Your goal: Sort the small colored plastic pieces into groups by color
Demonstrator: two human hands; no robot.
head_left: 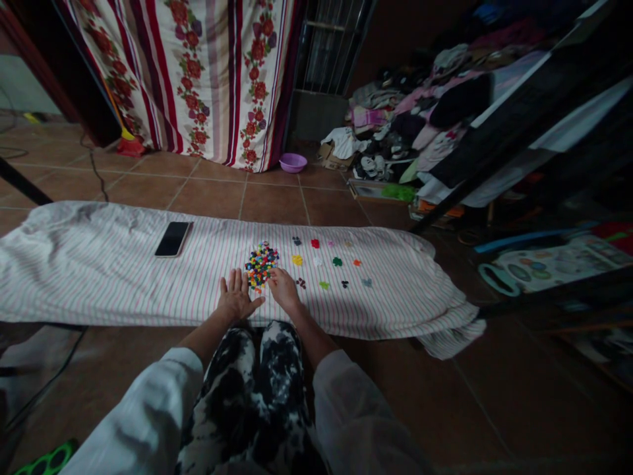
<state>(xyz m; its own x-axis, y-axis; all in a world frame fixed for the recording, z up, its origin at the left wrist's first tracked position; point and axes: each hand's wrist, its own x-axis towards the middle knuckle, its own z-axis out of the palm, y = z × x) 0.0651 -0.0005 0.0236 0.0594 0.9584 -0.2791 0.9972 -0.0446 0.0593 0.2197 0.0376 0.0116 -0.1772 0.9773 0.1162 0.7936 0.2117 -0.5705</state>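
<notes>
Grip: your right hand (283,289) has its fingertips drawn together at the right side of the mixed pile of small pieces (260,264); whether a piece sits between them cannot be told. Your left hand (233,301) grasps nothing visible, lying spread and palm down near the pile, beside the table's near edge.

Location: the pile rests around mid-length on the table (119,284), under a striped cloth (405,297). Toward the right end stand small single-colour groups, including yellow (297,260), red (315,243), dark green (337,262) and brown (301,284). A phone (172,239) lies left of the pile, toward the far edge.

Risks, as judged: a tug on the loose cloth by your left palm could jolt the groups together. Your right wrist, swung low, could brush the brown group. Pieces flicked towards you could roll off the near edge.
</notes>
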